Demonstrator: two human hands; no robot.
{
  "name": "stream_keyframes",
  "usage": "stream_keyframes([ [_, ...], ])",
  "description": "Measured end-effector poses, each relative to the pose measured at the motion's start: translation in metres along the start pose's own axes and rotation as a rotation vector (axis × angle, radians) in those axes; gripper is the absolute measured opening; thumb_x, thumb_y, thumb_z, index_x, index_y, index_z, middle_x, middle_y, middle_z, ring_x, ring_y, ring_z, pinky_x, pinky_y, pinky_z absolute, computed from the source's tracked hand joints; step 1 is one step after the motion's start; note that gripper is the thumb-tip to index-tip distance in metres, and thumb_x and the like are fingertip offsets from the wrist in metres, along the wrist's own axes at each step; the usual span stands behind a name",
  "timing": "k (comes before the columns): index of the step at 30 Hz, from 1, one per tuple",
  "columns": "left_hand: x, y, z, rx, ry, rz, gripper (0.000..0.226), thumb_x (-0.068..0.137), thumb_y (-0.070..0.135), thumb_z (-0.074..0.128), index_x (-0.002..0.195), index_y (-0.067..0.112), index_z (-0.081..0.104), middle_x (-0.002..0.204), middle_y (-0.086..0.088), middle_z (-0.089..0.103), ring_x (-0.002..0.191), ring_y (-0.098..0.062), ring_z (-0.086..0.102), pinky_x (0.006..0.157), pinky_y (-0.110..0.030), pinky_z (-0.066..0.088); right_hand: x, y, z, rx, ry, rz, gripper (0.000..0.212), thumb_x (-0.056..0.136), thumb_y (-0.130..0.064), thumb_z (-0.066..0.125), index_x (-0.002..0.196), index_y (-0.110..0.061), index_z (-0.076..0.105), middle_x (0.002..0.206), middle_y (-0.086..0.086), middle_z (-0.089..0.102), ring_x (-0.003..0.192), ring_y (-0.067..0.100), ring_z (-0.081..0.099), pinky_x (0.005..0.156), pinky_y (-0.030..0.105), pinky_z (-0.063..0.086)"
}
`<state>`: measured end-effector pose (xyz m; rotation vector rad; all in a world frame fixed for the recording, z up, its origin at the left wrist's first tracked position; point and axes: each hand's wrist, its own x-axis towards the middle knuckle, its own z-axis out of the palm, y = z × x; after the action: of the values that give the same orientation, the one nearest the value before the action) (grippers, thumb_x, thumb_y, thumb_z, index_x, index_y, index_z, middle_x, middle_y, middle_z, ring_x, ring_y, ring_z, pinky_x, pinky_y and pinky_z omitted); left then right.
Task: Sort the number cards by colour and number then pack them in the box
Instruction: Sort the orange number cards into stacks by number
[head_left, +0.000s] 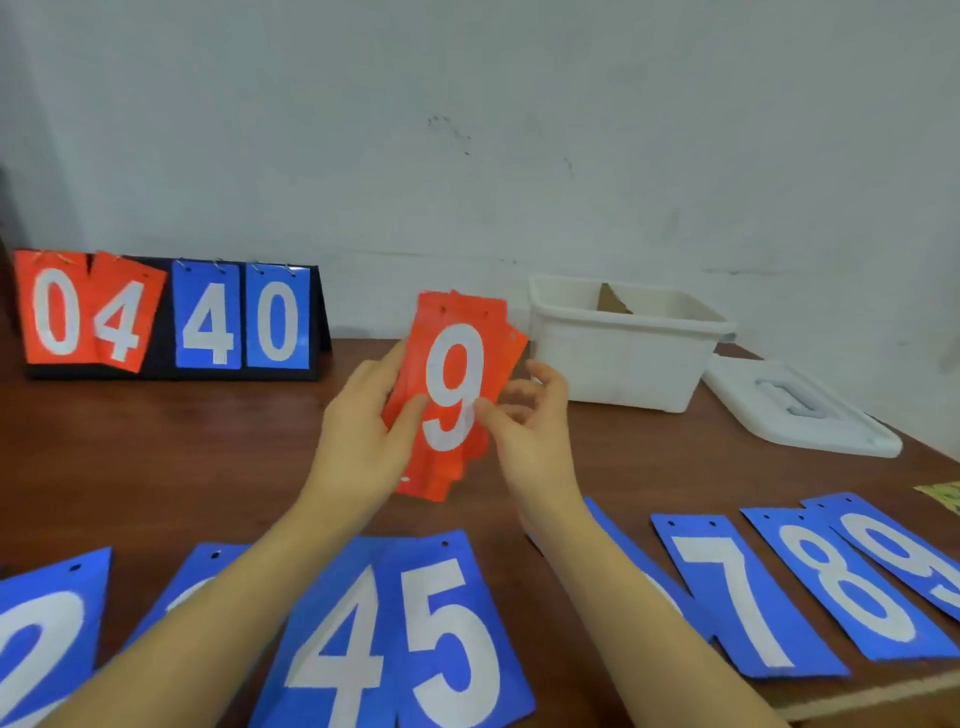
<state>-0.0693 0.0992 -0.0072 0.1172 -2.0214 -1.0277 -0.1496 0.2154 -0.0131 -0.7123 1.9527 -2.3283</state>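
Your left hand (363, 436) grips a fanned stack of red cards (452, 395), a 9 on top, held up above the surface (182, 457). Your right hand (530, 421) pinches the stack's right edge. Blue cards (415, 634) lie in a row along the near edge, and the white box (623, 358) stands open behind, its lid (800, 410) just beside it

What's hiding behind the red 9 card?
More red cards fan out behind the red 9 card, held by the left hand and right hand. Their numbers are covered.
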Motion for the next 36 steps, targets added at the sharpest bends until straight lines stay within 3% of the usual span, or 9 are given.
stream_keyframes([
  [4,0.018,-0.010,-0.019,0.322,-0.268,0.062,0.037,0.087,0.016,0.058,0.121,0.029,0.061,0.099,0.004,0.065,0.092,-0.009,0.060,0.084,-0.030,0.051,0.015,0.007,0.001,-0.152,0.047,-0.009,0.065,0.087,-0.040,0.062,0.141,-0.030,0.029,0.137,-0.009,0.043,0.127,0.010,0.042,0.108,0.034,0.038],
  [6,0.017,-0.014,-0.015,0.369,-0.316,-0.013,0.032,0.086,0.017,0.062,0.117,0.026,0.063,0.106,0.005,0.067,0.096,-0.009,0.060,0.086,-0.031,0.052,0.015,0.014,0.006,-0.189,-0.008,0.055,0.056,0.084,-0.050,0.060,0.134,-0.035,0.040,0.126,-0.013,0.053,0.121,0.011,0.049,0.107,0.039,0.041],
  [9,0.014,-0.019,-0.012,0.330,-0.284,-0.111,0.031,0.085,0.024,0.064,0.117,0.025,0.063,0.111,0.007,0.067,0.095,-0.006,0.059,0.086,-0.027,0.052,0.013,0.022,0.012,-0.281,0.030,0.092,0.037,0.072,-0.068,0.056,0.088,-0.035,0.059,0.094,-0.011,0.066,0.102,0.015,0.060,0.101,0.045,0.043],
  [12,0.014,-0.024,-0.014,0.343,-0.290,-0.135,0.033,0.085,0.027,0.064,0.118,0.025,0.063,0.109,0.006,0.065,0.099,-0.010,0.060,0.085,-0.031,0.054,0.017,0.029,0.008,-0.450,0.125,0.133,0.041,0.083,-0.063,0.051,0.069,-0.024,0.049,0.079,-0.009,0.061,0.094,0.016,0.057,0.105,0.046,0.035],
  [17,0.008,-0.025,-0.013,0.312,-0.259,-0.134,0.031,0.084,0.021,0.065,0.116,0.021,0.064,0.097,0.010,0.057,0.091,-0.005,0.055,0.078,-0.019,0.052,0.012,0.037,0.007,-0.256,0.070,0.204,0.042,0.076,-0.066,0.056,0.081,-0.024,0.058,0.087,-0.004,0.068,0.091,0.017,0.064,0.095,0.047,0.048],
  [22,0.017,-0.020,-0.009,0.344,-0.305,-0.078,0.033,0.087,0.023,0.062,0.121,0.023,0.061,0.101,0.011,0.054,0.094,-0.005,0.053,0.074,-0.012,0.044,0.018,0.030,0.004,-0.534,0.221,0.138,0.046,0.083,-0.064,0.047,0.083,-0.020,0.056,0.099,-0.005,0.060,0.103,0.015,0.051,0.109,0.042,0.028],
  [28,0.008,-0.036,-0.005,0.286,-0.037,-0.288,0.030,0.084,0.021,0.066,0.112,0.019,0.057,0.101,0.008,0.051,0.096,-0.007,0.050,0.078,-0.020,0.042,0.016,0.038,0.004,-0.197,0.064,0.295,0.022,0.097,-0.034,0.047,0.096,-0.013,0.055,0.096,0.005,0.066,0.084,0.016,0.065,0.063,0.024,0.053],
  [33,-0.001,-0.037,0.006,0.047,-0.010,-0.506,0.014,0.093,0.033,0.051,0.100,0.023,0.045,0.085,0.014,0.049,0.080,-0.005,0.051,0.057,-0.015,0.039,0.011,0.037,0.013,-0.124,0.036,0.317,0.030,0.095,-0.045,0.047,0.098,-0.016,0.053,0.095,0.004,0.066,0.082,0.015,0.067,0.059,0.022,0.051],
  [36,0.002,-0.036,0.012,-0.121,0.119,-0.624,0.015,0.094,0.038,0.047,0.092,0.023,0.047,0.084,0.009,0.051,0.082,-0.009,0.052,0.063,-0.022,0.041,0.010,0.034,0.015,-0.147,0.054,0.371,0.030,0.093,-0.043,0.049,0.090,-0.015,0.058,0.092,0.005,0.069,0.081,0.015,0.068,0.060,0.023,0.052],
])
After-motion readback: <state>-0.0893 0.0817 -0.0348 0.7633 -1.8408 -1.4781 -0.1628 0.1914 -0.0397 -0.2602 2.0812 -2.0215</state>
